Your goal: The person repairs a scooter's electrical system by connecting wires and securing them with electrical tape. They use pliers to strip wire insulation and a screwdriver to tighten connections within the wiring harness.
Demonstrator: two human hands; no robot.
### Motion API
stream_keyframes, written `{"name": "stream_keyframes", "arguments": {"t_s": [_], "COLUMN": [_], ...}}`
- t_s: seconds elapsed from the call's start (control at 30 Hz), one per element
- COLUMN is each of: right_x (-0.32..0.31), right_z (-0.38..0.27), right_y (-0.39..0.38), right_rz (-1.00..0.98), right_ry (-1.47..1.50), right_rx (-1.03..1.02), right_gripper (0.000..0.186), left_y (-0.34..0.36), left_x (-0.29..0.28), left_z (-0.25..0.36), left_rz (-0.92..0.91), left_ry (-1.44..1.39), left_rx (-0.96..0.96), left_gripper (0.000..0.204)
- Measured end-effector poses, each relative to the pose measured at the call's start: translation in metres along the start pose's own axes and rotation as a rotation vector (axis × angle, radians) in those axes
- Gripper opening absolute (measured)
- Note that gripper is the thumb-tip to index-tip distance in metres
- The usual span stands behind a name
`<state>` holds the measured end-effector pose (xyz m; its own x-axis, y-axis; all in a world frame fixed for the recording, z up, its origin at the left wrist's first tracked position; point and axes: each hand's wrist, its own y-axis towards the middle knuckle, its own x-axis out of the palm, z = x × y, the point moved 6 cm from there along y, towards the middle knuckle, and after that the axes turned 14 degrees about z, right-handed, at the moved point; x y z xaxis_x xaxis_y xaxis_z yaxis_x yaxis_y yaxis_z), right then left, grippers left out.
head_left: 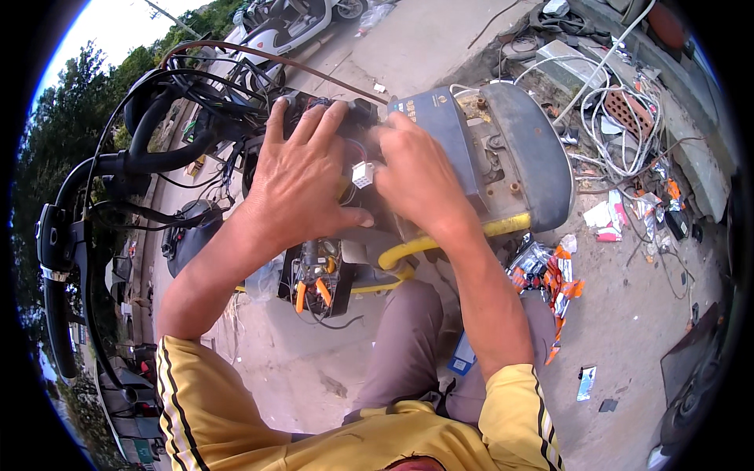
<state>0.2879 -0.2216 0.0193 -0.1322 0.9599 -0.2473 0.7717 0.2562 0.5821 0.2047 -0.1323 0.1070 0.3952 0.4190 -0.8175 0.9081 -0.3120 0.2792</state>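
Hands (297,174) (416,169), two, one connector (362,174), two orange handles (300,297) (323,293)

The person's bare left forearm (208,275) and right forearm (488,294) are slanting inward and forward from below. The left grip (302,177) is showing its back, fingers spreading and pointing ahead, thumb jutting toward the right grip (420,174). That one is sitting just beside it, knuckles up, fingers curling inward, their tips mostly hiding from view.

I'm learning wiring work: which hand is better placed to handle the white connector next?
Probably the right hand: its curled fingers are close beside the white connector, while the left hand is spread.
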Motion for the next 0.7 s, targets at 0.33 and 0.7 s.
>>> {"name": "stream_keyframes", "arguments": {"t_s": [0.33,0.7], "right_x": [-0.001,0.005], "right_z": [0.004,0.005], "right_y": [0.003,0.011], "right_rz": [0.107,0.185], "right_ry": [0.151,0.194], "right_rx": [0.023,-0.014], "right_gripper": [0.023,0.023], "left_y": [-0.003,0.001], "left_x": [0.008,0.016], "left_z": [-0.011,0.005], "left_rz": [0.047,0.091], "left_ry": [-0.089,0.138], "left_rx": [0.008,-0.024], "left_gripper": [0.042,0.066]}}
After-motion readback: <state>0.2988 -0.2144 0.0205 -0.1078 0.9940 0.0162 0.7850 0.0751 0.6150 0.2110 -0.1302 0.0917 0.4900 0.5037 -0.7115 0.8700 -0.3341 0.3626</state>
